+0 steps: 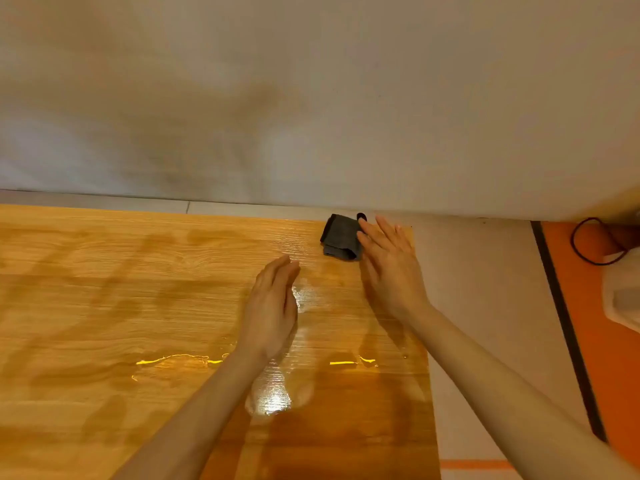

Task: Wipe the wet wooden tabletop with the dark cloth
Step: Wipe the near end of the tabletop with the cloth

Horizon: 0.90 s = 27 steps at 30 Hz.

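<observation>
A dark grey cloth, folded small, lies at the far right corner of the wooden tabletop. My right hand hovers just right of the cloth with fingers spread flat, its fingertips overlapping the cloth's right edge; it holds nothing. My left hand is over the middle of the table, fingers together and extended, empty. Water glistens on the wood in a puddle between my forearms and in a thin line across the near part.
A pale wall rises just behind the table's far edge. Right of the table is light floor, then an orange strip with a black cable and a white object at the frame's right edge.
</observation>
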Available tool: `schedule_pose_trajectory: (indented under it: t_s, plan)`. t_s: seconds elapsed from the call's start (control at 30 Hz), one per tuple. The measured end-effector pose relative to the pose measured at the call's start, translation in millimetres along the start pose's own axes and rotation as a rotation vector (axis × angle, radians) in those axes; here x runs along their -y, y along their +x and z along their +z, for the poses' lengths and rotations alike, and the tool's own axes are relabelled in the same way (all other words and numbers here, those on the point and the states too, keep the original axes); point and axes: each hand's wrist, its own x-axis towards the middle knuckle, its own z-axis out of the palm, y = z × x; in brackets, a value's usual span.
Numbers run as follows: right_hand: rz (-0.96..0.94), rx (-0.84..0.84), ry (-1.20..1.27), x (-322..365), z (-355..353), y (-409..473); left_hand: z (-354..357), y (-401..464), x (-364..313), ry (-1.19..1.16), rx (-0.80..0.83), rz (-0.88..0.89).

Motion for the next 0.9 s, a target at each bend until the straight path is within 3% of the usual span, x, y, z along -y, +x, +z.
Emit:
schedule_pose_trajectory:
  t_s: [0.13,0.3,0.4,0.53,0.6,0.67,0.77,0.9]
  plan:
    - [-0.35,0.117,-0.278,-19.2,7.9,37.5,0.0,14.8,20.4,0.099,-0.078,-0.012]
    - [-0.491,0.251,-0.282,-35.0,22.0,62.4,-4.2,16.4,51.2,0.219,-0.098,-0.031]
    - [-0.433,0.19,-0.235,-30.2,33.4,63.0,1.4,17.3,56.9,0.273,-0.109,-0.021]
    - [-0.075,0.1,-0.065,0.8,53.6,52.8,4.9,18.2,60.6,0.316,-0.145,-0.017]
    - [0.007,0.099,-0.1,13.4,59.0,34.0,5.4,16.7,61.0,0.323,-0.142,-0.011]
    - [-0.009,0.072,-0.148,19.0,61.2,5.1,6.3,15.6,60.4,0.32,-0.145,-0.006]
    - [-0.096,0.162,-0.124,17.4,58.4,-19.6,6.8,16.8,60.0,0.321,-0.157,0.001]
    - [-0.12,0.187,-0.191,12.8,58.1,34.1,6.0,17.5,61.2,0.333,-0.161,0.015]
